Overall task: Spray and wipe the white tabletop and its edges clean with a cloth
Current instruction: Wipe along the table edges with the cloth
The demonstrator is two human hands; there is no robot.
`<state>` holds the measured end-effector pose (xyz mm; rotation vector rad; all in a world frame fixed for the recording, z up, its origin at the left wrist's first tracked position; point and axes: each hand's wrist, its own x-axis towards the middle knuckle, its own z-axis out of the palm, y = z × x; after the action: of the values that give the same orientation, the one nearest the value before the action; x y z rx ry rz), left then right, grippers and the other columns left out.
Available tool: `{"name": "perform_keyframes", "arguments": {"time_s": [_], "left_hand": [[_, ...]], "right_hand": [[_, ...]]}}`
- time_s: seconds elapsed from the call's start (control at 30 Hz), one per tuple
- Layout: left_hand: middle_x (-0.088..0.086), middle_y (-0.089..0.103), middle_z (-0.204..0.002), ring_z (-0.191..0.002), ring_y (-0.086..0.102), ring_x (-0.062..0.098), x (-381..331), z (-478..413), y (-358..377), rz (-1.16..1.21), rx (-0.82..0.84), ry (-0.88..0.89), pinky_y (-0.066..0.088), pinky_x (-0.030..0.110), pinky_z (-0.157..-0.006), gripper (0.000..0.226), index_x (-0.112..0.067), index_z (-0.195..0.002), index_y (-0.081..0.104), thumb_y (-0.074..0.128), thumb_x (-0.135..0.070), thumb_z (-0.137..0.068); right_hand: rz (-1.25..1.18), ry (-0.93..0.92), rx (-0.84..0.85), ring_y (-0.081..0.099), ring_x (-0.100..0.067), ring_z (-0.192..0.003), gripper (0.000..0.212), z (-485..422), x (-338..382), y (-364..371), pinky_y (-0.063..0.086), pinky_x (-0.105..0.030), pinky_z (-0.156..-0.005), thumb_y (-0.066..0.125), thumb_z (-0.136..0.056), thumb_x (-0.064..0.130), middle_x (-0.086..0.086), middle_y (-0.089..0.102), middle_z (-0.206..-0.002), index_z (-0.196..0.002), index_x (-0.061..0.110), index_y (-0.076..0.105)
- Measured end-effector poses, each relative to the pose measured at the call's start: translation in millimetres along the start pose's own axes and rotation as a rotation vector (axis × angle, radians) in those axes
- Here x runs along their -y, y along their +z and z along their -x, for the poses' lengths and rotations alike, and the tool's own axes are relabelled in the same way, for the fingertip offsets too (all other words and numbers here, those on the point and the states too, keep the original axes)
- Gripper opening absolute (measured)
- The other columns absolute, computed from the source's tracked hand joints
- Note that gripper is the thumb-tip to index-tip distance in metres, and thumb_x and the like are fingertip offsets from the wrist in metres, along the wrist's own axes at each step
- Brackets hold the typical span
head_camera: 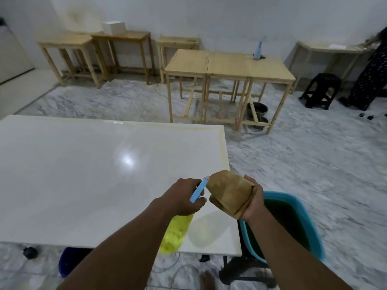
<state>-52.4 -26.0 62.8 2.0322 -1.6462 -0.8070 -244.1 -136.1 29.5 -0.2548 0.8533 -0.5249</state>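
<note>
Nearest the camera, the left hand (184,195) is gripping the neck of a spray bottle (176,235), fingers curling round below its blue trigger head while the yellow-filled body is hanging down over the near edge of the table. The bottle is tilting so that its nozzle is pointing straight at the cloth (230,191), which suggests the person is wetting the cloth rather than the surface.

Just to the right, the right hand (254,204) is clutching that brown cloth, folded into a thick pad, with the fingers wrapping its far side; the hand is offering the pad up close to the nozzle, probably so any spray lands on it and not on the floor.

Both hands are hovering above the near right corner of the white tabletop (83,174), which is lying glossy beneath them with a light reflecting off its middle; its far and right edges are showing a yellowish tinge, so the wiping is looking barely begun.

Beside that corner a blue tub (312,222) of dark water is sitting low, likely placed there for rinsing; farther off, wooden tables (230,65) are standing toward the wall.
</note>
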Motion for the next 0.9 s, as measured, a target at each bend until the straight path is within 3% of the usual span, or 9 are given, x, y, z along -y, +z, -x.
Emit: {"name": "perform_keyframes", "arguments": {"time_s": [0.1,0.27,0.33,0.4,0.53,0.6,0.7,0.83,0.9], "left_hand": [[0.003,0.072,-0.092,-0.08,0.075,0.028,7,-22,-6,0.062,-0.121,0.014,0.063,0.049,-0.082,0.016,-0.016,-0.101,0.065,0.072,-0.028,-0.094],[-0.003,0.07,-0.085,-0.074,0.074,0.027,28,-88,-16,0.206,-0.299,-0.012,0.064,0.051,-0.078,0.015,-0.021,-0.096,0.062,0.072,-0.031,-0.093],[-0.007,0.069,-0.086,-0.074,0.075,0.025,33,-124,-21,0.259,-0.352,-0.031,0.064,0.05,-0.078,0.014,-0.027,-0.097,0.059,0.071,-0.034,-0.092],[-0.007,0.069,-0.083,-0.071,0.074,0.025,40,-175,-25,0.271,-0.406,-0.037,0.063,0.049,-0.075,0.015,-0.029,-0.096,0.059,0.067,-0.04,-0.089],[-0.008,0.067,-0.079,-0.069,0.071,0.024,48,-261,-32,0.264,-0.516,0.004,0.06,0.044,-0.071,0.023,-0.021,-0.1,0.064,0.064,-0.041,-0.09],[-0.006,0.067,-0.079,-0.063,0.065,0.018,58,-303,-30,0.251,-0.572,0.022,0.057,0.037,-0.068,0.023,-0.019,-0.102,0.065,0.065,-0.039,-0.091],[-0.008,0.06,-0.077,-0.056,0.053,0.007,75,-351,-23,0.226,-0.631,0.053,0.045,0.018,-0.064,0.018,-0.015,-0.103,0.067,0.072,-0.03,-0.095],[-0.007,0.065,-0.082,-0.059,0.055,0.005,90,-381,-18,0.229,-0.656,0.051,0.043,0.01,-0.065,0.024,-0.016,-0.106,0.068,0.067,-0.037,-0.094],[-0.007,0.065,-0.082,-0.061,0.058,0.007,96,-388,-17,0.24,-0.66,0.041,0.046,0.013,-0.065,0.022,-0.018,-0.105,0.067,0.065,-0.037,-0.094]], "right_hand": [[0.028,0.019,-0.053,0.058,-0.044,-0.122,0.069,-26,16,2,0.04,-0.063,-0.105,0.051,-0.086,0.063,-0.023,0.065,-0.127,-0.126,0.01,0.067],[0.132,-0.017,-0.118,0.064,-0.038,-0.108,0.045,-94,67,20,0.044,-0.057,-0.103,0.055,-0.085,0.044,-0.019,0.071,-0.113,-0.107,0.008,0.072],[0.17,-0.04,-0.149,0.065,-0.03,-0.085,0.025,-131,94,31,0.053,-0.042,-0.087,0.054,-0.082,0.033,-0.012,0.067,-0.088,-0.085,0.012,0.065],[0.265,-0.101,-0.236,0.06,-0.024,-0.067,0.018,-187,130,40,0.052,-0.032,-0.068,0.053,-0.081,0.031,-0.007,0.06,-0.074,-0.073,0.015,0.057],[0.759,-0.402,-0.456,0.052,-0.026,-0.059,0.034,-273,185,66,0.043,-0.036,-0.06,0.045,-0.095,0.039,-0.007,0.056,-0.063,-0.074,0.014,0.055],[1.016,-0.57,-0.463,0.059,-0.028,-0.073,0.033,-322,203,75,0.047,-0.039,-0.066,0.041,-0.096,0.041,-0.006,0.064,-0.081,-0.1,0.016,0.061],[1.364,-0.739,-0.478,0.056,-0.03,-0.112,0.05,-398,215,69,0.049,-0.046,-0.09,0.044,-0.093,0.036,-0.009,0.056,-0.131,-0.141,0.018,0.042],[1.981,-0.578,-0.382,0.018,-0.035,-0.147,0.058,-472,203,42,0.021,-0.058,-0.117,0.037,-0.099,0.046,-0.011,0.025,-0.159,-0.148,0.015,0.03],[2.058,-0.678,-0.432,0.012,-0.032,-0.151,0.056,-483,206,33,0.012,-0.058,-0.12,0.034,-0.101,0.045,-0.008,0.022,-0.161,-0.149,0.017,0.032]]}}
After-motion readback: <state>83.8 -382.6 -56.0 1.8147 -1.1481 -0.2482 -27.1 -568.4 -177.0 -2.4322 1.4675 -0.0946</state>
